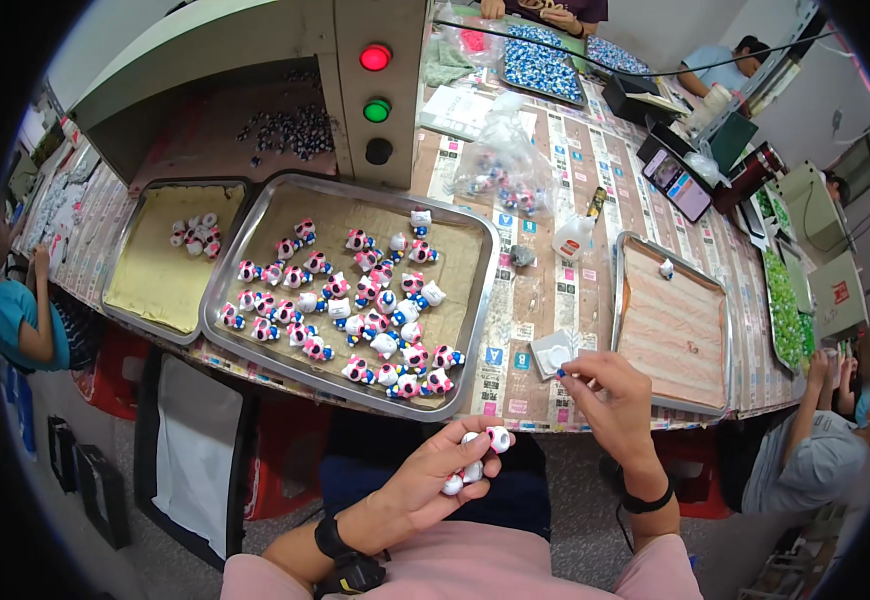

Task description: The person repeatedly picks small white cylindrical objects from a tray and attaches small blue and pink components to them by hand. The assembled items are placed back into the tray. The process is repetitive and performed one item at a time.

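Observation:
My left hand (425, 480) is curled around several small white and pink figurine heads (499, 439), held in front of my body below the table edge. My right hand (610, 398) pinches a tiny blue piece (561, 374) between thumb and fingertips. Its fingertips are just beside a white square pad (554, 349) with a round wet-looking patch. To the left, a large metal tray (445, 215) holds many white, pink and blue cat figurines (365, 290), some showing plain white sides. A paper-lined tray (670, 335) on the right bears one small figurine (666, 268).
A smaller tray (140, 275) with a few heads stands far left, beside a machine (380, 120) with red and green lights. A white bottle (573, 238), a plastic bag (505, 165) and a propped phone (677, 185) stand beyond. Other people work around the table.

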Tool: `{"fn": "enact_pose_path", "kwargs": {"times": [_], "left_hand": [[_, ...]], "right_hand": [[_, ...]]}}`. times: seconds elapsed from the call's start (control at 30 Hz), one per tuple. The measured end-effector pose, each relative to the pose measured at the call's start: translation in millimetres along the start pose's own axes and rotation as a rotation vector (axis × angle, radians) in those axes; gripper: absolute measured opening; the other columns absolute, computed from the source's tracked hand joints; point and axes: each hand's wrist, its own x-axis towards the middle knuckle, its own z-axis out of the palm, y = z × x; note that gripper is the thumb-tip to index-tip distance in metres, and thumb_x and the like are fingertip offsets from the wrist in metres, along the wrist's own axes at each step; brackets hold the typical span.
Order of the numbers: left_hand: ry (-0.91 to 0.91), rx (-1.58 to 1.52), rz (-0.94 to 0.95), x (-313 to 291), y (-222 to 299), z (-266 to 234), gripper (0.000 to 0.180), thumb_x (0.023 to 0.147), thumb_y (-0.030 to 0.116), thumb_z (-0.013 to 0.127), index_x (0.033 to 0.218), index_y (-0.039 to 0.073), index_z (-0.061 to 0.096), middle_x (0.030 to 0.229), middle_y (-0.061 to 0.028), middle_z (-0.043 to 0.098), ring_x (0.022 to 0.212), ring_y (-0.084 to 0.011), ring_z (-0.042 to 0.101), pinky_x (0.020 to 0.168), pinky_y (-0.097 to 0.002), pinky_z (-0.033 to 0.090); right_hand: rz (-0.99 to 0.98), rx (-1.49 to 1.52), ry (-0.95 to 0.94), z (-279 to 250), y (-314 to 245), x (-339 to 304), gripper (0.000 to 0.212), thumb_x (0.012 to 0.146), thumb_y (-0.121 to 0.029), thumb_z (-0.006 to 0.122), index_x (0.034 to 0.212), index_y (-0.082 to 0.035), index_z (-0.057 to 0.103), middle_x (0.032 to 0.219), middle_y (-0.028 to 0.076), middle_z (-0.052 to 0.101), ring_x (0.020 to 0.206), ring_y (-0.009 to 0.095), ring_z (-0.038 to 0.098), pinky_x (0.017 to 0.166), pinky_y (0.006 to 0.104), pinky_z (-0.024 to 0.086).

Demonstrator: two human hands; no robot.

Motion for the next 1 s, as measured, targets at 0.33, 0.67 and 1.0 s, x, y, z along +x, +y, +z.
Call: {"fn": "enact_pose_path", "kwargs": {"times": [0.33,0.67,1.0], "left_hand": [[0.085,0.124,0.049,4,-6,2,0.025,0.095,0.010,0.059,0.119,0.007,0.052,0.096,-0.0052,0.059,0.075,-0.0094,0.057,0.049,-0.0188,0.041],[0.102,0.241,0.094,5,-8,3,0.018,0.091,0.009,0.065,0.108,0.008,0.060,0.082,-0.0015,0.059,0.065,-0.0063,0.052,0.047,-0.0186,0.036],[0.093,0.451,0.088,-6,11,15,0.021,0.090,0.013,0.068,0.108,0.006,0.062,0.079,-0.0006,0.060,0.062,-0.0044,0.053,0.045,-0.0171,0.035]], "right_hand": [[0.074,0.443,-0.162,7,-29,-38,0.020,0.079,-0.001,0.074,0.099,-0.002,0.072,0.089,0.010,0.069,0.071,0.011,0.064,0.063,0.0216,0.051],[0.007,0.386,-0.195,12,-24,-41,0.018,0.075,0.001,0.077,0.092,-0.002,0.073,0.082,0.009,0.070,0.070,0.013,0.065,0.059,0.0247,0.051],[-0.073,0.373,-0.211,13,-32,-37,0.022,0.071,-0.001,0.080,0.092,-0.003,0.073,0.084,0.010,0.071,0.074,0.018,0.066,0.062,0.0271,0.051]]}}
